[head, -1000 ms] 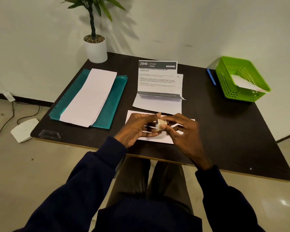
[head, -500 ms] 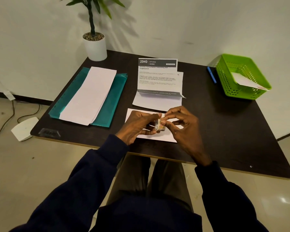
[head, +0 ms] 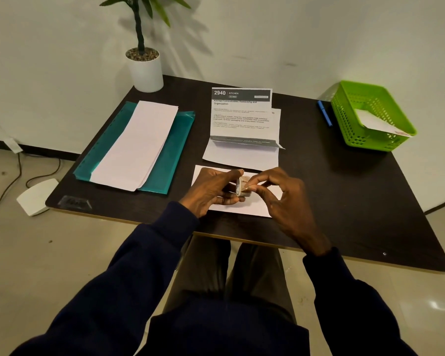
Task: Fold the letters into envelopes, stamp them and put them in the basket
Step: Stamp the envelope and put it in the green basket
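Potted plant (head: 144,68) at far-left table (head: 344,201) corner; blue pen (head: 324,113) far right; teal folder (head: 170,160) left.

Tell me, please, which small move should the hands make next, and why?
Probably the right hand should peel one stamp off the roll. The left hand grips the roll above the envelope, the right hand pinches its loose end, and the envelope's uncovered part shows no stamp.

Dark table (head: 344,191): 1 envelope (head: 242,209) lies directly under the grip, a part-folded letter (head: 242,158) just beyond it, teal folder (head: 176,155) left, plant pot (head: 145,70) far left, pen (head: 324,114) and green basket (head: 365,143) far right.
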